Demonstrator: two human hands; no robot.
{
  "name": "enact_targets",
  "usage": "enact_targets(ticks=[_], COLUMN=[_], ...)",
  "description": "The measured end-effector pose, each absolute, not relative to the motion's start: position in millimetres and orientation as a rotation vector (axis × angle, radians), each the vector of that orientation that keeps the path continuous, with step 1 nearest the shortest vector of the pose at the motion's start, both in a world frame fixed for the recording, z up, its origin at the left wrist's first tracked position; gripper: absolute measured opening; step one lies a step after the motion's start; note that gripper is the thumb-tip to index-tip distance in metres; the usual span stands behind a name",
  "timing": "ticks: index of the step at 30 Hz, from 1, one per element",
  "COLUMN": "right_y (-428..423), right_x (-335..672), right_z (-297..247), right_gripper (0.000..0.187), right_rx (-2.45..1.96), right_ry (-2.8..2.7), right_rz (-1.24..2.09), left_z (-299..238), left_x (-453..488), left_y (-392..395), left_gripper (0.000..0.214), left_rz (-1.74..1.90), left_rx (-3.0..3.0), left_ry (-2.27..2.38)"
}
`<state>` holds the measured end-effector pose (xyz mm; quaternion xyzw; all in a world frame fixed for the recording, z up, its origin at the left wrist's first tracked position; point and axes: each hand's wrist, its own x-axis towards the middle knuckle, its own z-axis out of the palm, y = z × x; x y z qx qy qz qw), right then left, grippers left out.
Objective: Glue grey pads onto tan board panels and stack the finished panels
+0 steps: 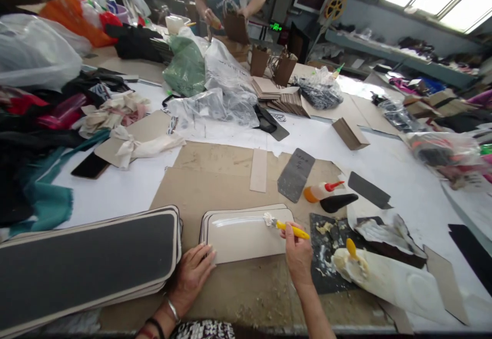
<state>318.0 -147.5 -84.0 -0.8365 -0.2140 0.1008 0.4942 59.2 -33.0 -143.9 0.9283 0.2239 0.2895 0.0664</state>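
My right hand (296, 249) is closed on a yellow-handled brush (292, 228) whose bristles touch the top edge of a beige rounded panel (246, 236). A wet white streak of glue runs along that edge. The panel tops a small stack on brown cardboard. My left hand (192, 275) lies flat with fingers spread, fingertips on the panel's lower left corner. To the left lies a larger stack of dark grey rounded panels (84, 267).
A glue mess with a second yellow brush (351, 249) sits on a black sheet to the right. An orange-capped glue bottle (321, 191), grey panel pieces (295, 175), plastic bags and fabric scraps crowd the table. Another person (228, 0) works at the far end.
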Motion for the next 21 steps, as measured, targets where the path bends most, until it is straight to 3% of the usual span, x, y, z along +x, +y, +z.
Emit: enact_targets(ticks=[13,21], right_y=[-168.8,-112.0], right_x=[343.7,275.5], right_z=[-75.2,-73.7], right_gripper=[0.037,0.023], right_rx=[-2.205,-1.969], right_ry=[-0.873,-1.152], right_rz=[-0.299,-0.145], left_z=[-146.2,-146.0], left_x=[59.9,60.5], left_y=[-31.5,-34.4], left_gripper=[0.025,0.024], left_rz=[0.887,0.931], left_rx=[2.867,2.768], left_ry=[0.636,0.694])
